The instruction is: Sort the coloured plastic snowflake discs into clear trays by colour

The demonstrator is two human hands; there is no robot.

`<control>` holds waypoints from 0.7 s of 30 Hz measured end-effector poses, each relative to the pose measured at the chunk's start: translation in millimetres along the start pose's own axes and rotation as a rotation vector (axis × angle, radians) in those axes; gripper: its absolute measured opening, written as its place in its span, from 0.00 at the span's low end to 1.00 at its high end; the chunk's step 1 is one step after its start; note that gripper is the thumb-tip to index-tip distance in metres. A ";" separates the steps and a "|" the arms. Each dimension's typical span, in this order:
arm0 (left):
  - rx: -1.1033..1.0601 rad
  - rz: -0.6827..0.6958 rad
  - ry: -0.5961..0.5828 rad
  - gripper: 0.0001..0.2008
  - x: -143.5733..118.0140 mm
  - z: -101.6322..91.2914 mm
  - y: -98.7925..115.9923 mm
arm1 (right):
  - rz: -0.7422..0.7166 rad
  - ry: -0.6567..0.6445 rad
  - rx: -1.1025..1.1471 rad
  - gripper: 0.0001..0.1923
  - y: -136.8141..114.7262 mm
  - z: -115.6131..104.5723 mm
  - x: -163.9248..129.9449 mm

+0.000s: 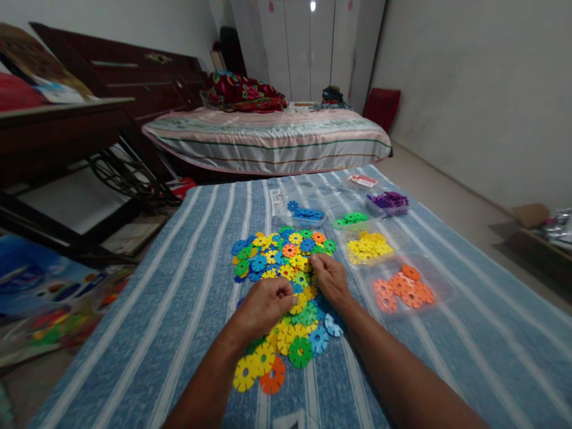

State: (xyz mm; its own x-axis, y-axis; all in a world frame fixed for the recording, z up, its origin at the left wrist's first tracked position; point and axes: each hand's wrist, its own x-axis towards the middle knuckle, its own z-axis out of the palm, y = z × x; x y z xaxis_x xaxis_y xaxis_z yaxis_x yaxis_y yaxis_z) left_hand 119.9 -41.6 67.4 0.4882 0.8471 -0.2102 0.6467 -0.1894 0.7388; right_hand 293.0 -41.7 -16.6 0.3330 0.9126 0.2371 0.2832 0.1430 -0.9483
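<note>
Notched plastic discs in yellow, green, blue and orange lie in a loose heap, with a green disc (300, 352) and an orange disc (272, 376) at its near end. Over the middle of the heap is my left hand (267, 302), its fingers curled closed close to a yellow disc (298, 304). My right hand (329, 279) is at the heap's right edge, thumb and fingers pressed together. Whatever either hand may hold is hidden. To the right, clear boxes hold sorted discs: orange discs (409, 290), yellow discs (370, 246), green discs (352, 219), blue discs (307, 214) and purple discs (388, 201).
The discs and boxes rest on a blue-and-white striped cloth (187, 286). A red-and-white card (363, 180) lies near its far edge. Beyond stands a bed (268, 140). At left are a sewing-machine table (67, 110) and plastic bags (49, 328) of coloured pieces.
</note>
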 end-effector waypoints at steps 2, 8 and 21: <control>0.008 0.012 0.008 0.10 -0.8 -1.1 3.0 | 0.004 -0.003 0.003 0.22 -1.0 0.0 0.5; 0.002 0.037 0.013 0.10 0.1 -1.6 11.0 | -0.017 0.016 -0.004 0.22 -5.5 -0.1 1.1; -0.083 0.182 0.090 0.09 31.2 2.2 61.0 | -0.034 0.000 0.045 0.19 9.1 3.8 2.0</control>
State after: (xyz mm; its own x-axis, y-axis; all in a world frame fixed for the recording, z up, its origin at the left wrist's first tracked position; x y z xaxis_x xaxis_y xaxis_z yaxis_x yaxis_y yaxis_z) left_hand 175.8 -27.8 104.5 0.5356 0.8443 -0.0136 0.5008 -0.3047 0.8102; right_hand 292.9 -37.1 -25.6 0.3239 0.9070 0.2692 0.2540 0.1907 -0.9482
